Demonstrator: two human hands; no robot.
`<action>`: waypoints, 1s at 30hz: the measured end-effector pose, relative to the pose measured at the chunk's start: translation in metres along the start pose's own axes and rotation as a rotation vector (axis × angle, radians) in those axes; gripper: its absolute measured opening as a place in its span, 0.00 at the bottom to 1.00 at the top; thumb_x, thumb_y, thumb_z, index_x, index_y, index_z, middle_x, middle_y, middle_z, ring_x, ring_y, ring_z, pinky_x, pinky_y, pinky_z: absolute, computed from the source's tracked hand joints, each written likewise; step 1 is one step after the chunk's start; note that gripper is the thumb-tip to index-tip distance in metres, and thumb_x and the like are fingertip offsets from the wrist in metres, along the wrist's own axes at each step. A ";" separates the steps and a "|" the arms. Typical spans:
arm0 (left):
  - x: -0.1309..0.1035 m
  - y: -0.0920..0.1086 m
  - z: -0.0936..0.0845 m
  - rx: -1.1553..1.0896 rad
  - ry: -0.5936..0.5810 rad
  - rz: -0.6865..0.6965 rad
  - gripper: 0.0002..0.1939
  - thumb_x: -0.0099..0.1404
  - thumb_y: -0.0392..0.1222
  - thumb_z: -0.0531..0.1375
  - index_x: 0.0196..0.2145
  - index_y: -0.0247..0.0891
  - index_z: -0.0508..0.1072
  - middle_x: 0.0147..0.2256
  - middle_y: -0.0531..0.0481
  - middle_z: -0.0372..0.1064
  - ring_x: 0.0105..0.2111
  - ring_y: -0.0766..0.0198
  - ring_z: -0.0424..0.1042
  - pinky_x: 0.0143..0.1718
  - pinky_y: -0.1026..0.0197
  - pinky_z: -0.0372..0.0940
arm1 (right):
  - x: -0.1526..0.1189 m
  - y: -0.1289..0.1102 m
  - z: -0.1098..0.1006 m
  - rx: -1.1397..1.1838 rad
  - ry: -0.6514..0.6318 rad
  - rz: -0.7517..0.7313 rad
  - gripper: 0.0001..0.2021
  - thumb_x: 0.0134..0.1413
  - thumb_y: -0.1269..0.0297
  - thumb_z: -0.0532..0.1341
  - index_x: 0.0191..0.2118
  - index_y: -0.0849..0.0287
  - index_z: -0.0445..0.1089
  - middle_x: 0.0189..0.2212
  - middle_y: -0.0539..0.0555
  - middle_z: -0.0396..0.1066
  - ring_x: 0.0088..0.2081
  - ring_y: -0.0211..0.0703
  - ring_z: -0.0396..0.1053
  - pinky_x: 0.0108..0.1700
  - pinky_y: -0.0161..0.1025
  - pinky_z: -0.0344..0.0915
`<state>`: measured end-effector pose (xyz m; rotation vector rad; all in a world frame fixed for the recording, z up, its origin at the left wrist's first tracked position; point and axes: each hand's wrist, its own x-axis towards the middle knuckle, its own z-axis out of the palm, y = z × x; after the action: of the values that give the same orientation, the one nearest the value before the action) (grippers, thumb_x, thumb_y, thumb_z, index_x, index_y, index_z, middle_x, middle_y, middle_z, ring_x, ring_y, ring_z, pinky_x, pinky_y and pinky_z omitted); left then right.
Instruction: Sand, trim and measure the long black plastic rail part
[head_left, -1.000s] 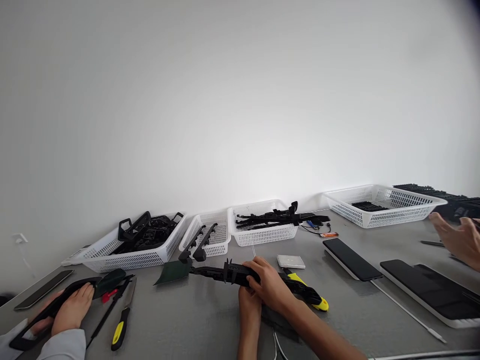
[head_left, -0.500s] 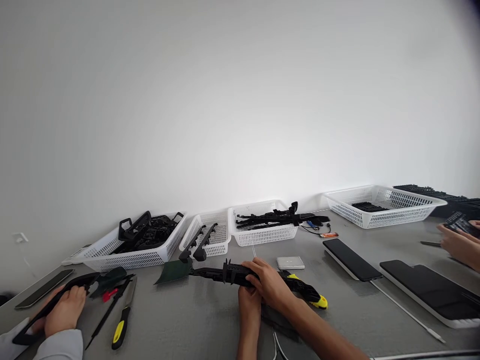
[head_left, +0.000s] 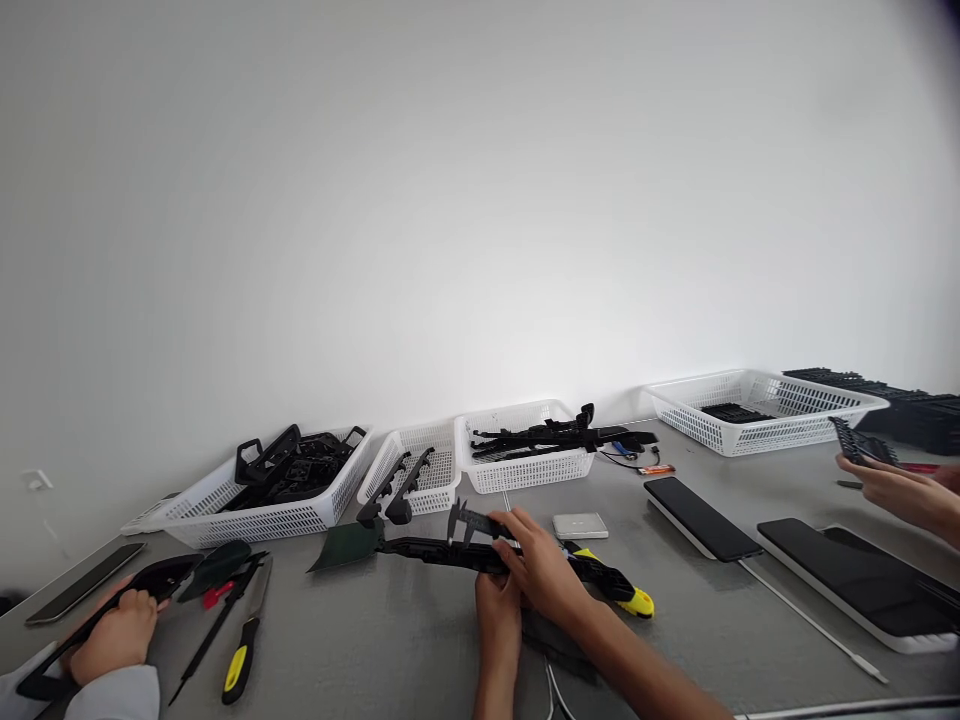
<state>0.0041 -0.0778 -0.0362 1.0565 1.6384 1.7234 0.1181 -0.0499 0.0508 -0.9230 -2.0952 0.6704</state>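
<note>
Near the middle of the table, my left hand (head_left: 498, 610) is closed around a long black plastic part (head_left: 427, 550) from below. My right hand (head_left: 541, 568) is closed on a dark caliper (head_left: 474, 520), whose jaws stand up just above the part. Some of my right fingers also lie against the part. Its left end reaches a dark green sheet (head_left: 345, 546). A yellow and black cutter (head_left: 637, 602) lies just right of my right hand, partly under the part's right end.
White baskets with black parts stand along the wall: one at left (head_left: 277, 518), a small one (head_left: 442, 498), one behind my hands (head_left: 525, 476), one at right (head_left: 780, 440). A yellow-handled knife (head_left: 238, 672), dark phone-like devices (head_left: 705, 520) and other people's hands (head_left: 124, 635) flank me.
The caliper has tilted up and lifted, showing its jaws above the part. My right hand has shifted slightly. At right, another person's hands have moved left with a black piece.
</note>
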 end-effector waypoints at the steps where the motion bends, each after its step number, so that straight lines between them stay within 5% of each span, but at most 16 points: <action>1: 0.000 0.000 0.000 -0.034 -0.018 -0.024 0.17 0.54 0.56 0.76 0.40 0.52 0.84 0.34 0.44 0.85 0.40 0.30 0.85 0.24 0.45 0.78 | 0.001 0.003 -0.002 -0.012 0.044 0.024 0.22 0.74 0.62 0.53 0.67 0.51 0.70 0.56 0.58 0.73 0.57 0.50 0.71 0.60 0.43 0.67; 4: -0.002 0.001 0.002 -0.135 -0.066 -0.084 0.23 0.49 0.62 0.77 0.38 0.47 0.83 0.30 0.42 0.84 0.34 0.31 0.85 0.21 0.45 0.77 | 0.006 0.022 -0.007 -0.098 0.102 0.125 0.23 0.71 0.63 0.54 0.67 0.55 0.70 0.58 0.60 0.74 0.60 0.54 0.70 0.62 0.47 0.65; 9: -0.007 0.005 0.009 -0.256 -0.106 -0.142 0.34 0.47 0.72 0.76 0.33 0.38 0.77 0.26 0.42 0.80 0.26 0.44 0.83 0.21 0.54 0.76 | -0.001 0.055 -0.018 -0.165 0.011 0.190 0.19 0.69 0.61 0.56 0.55 0.59 0.80 0.52 0.62 0.79 0.58 0.61 0.72 0.62 0.55 0.63; 14: -0.008 0.007 0.010 -0.327 -0.103 -0.169 0.40 0.47 0.75 0.74 0.38 0.36 0.75 0.27 0.45 0.80 0.24 0.50 0.82 0.20 0.58 0.74 | -0.028 0.063 -0.037 -0.160 -0.050 0.156 0.21 0.73 0.53 0.53 0.52 0.57 0.81 0.50 0.61 0.80 0.55 0.56 0.74 0.59 0.51 0.65; 18: -0.009 0.009 0.008 -0.370 -0.080 -0.192 0.39 0.51 0.79 0.70 0.36 0.38 0.72 0.25 0.45 0.79 0.24 0.51 0.82 0.21 0.59 0.74 | -0.057 0.066 -0.057 -0.190 -0.069 0.129 0.21 0.66 0.50 0.64 0.57 0.54 0.80 0.51 0.60 0.78 0.57 0.58 0.72 0.59 0.52 0.67; 23: -0.014 0.017 0.008 -0.381 -0.102 -0.219 0.40 0.51 0.81 0.68 0.32 0.37 0.73 0.25 0.40 0.79 0.23 0.51 0.81 0.20 0.60 0.71 | -0.074 0.080 -0.067 -0.201 -0.021 0.081 0.19 0.66 0.58 0.61 0.59 0.47 0.77 0.54 0.58 0.76 0.57 0.57 0.73 0.60 0.54 0.68; 27: -0.019 0.024 0.007 -0.301 -0.200 -0.184 0.43 0.56 0.85 0.60 0.25 0.35 0.73 0.28 0.33 0.80 0.25 0.53 0.81 0.21 0.62 0.69 | -0.063 0.089 -0.063 -0.023 0.112 0.104 0.22 0.70 0.51 0.53 0.59 0.51 0.75 0.58 0.61 0.73 0.54 0.55 0.75 0.55 0.51 0.72; 30: -0.021 0.028 0.006 -0.294 -0.229 -0.161 0.40 0.57 0.83 0.61 0.31 0.36 0.73 0.29 0.38 0.79 0.25 0.55 0.80 0.19 0.64 0.66 | -0.051 0.084 -0.061 0.110 0.202 0.169 0.23 0.65 0.46 0.57 0.54 0.54 0.77 0.52 0.62 0.76 0.50 0.56 0.76 0.51 0.50 0.73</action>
<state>0.0249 -0.0952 -0.0123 0.9159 1.2477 1.6111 0.2231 -0.0290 0.0078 -1.0677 -1.7997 0.7389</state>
